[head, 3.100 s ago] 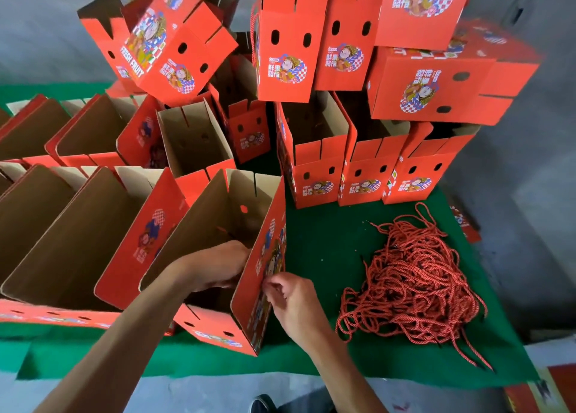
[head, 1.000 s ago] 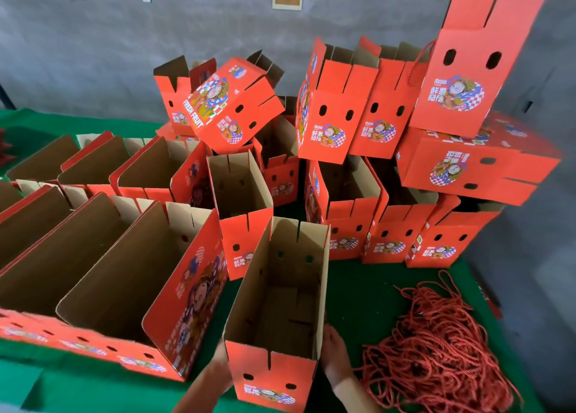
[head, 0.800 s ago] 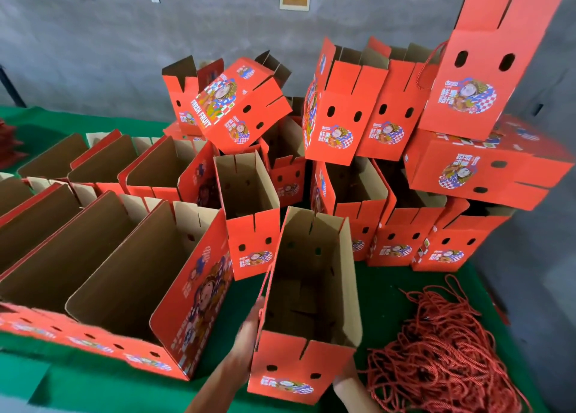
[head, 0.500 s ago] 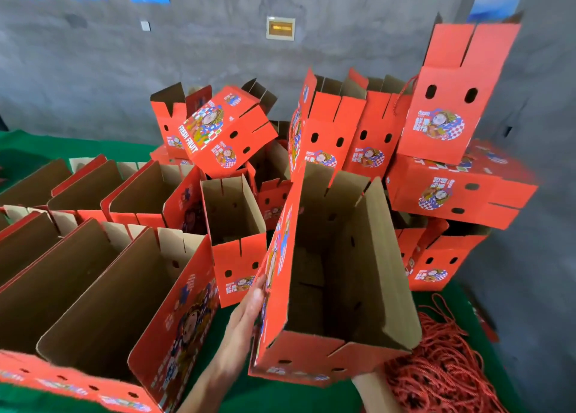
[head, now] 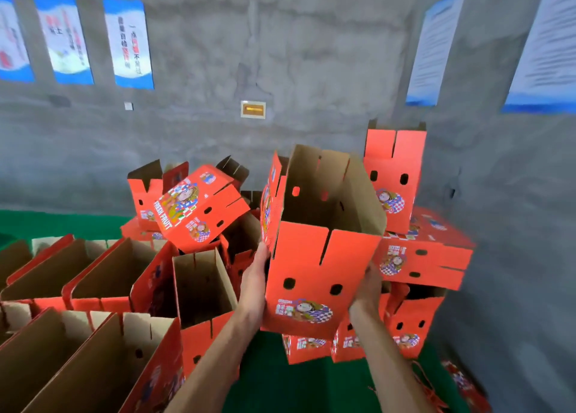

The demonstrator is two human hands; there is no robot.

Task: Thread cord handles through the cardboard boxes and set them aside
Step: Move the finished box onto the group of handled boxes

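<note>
Left hand, right hand flat-clamping lifted open red cardboard box; could slip, toppling leaning red box stack.

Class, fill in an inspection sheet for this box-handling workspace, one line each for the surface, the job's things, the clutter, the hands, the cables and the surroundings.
Surface: green table cover, bare at the near middle.
Job's things: held box raised in the air, open top up; row of open boxes at left; stacked boxes piled behind and to the right; red cord barely visible at the lower right.
Clutter: tilted box lying askew on the pile.
Hands: left hand on the held box's left side, right hand on its right side.
Cables: nothing seen.
Surroundings: grey concrete wall with posters and a small wall plate.
</note>
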